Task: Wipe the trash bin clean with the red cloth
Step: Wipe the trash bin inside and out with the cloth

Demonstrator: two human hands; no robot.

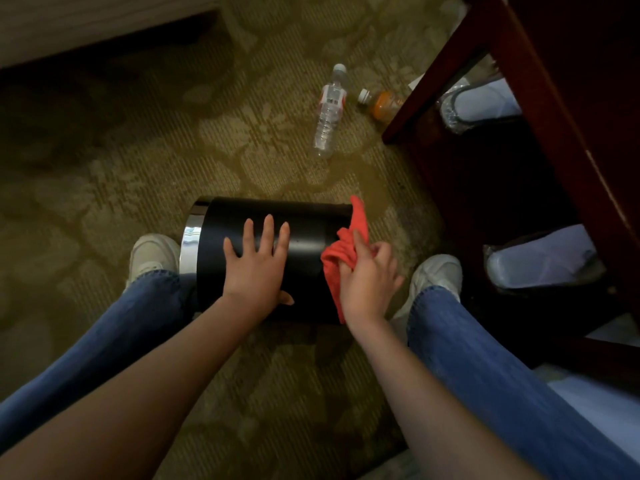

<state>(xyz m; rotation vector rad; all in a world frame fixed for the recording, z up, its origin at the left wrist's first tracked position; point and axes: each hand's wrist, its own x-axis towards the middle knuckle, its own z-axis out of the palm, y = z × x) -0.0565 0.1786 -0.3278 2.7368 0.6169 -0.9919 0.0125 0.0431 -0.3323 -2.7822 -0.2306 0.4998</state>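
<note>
Black cylindrical trash bin with chrome rim (304, 237) lies on side on patterned carpet between feet. Left hand (254, 268) flat, fingers spread, pinning wall. Right hand (367, 275) clenched around bunched red cloth (341, 252) at bin's base end. Risk: round bin rolls under wiping push (only palm restrains it); loose cloth tail may miss spots.

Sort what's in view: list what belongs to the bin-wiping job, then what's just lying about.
In the job: trash bin on its side, red cloth, left hand flat on the bin, right hand gripping the cloth.

Lying about: clear water bottle, orange drink bottle, both on the carpet.
</note>
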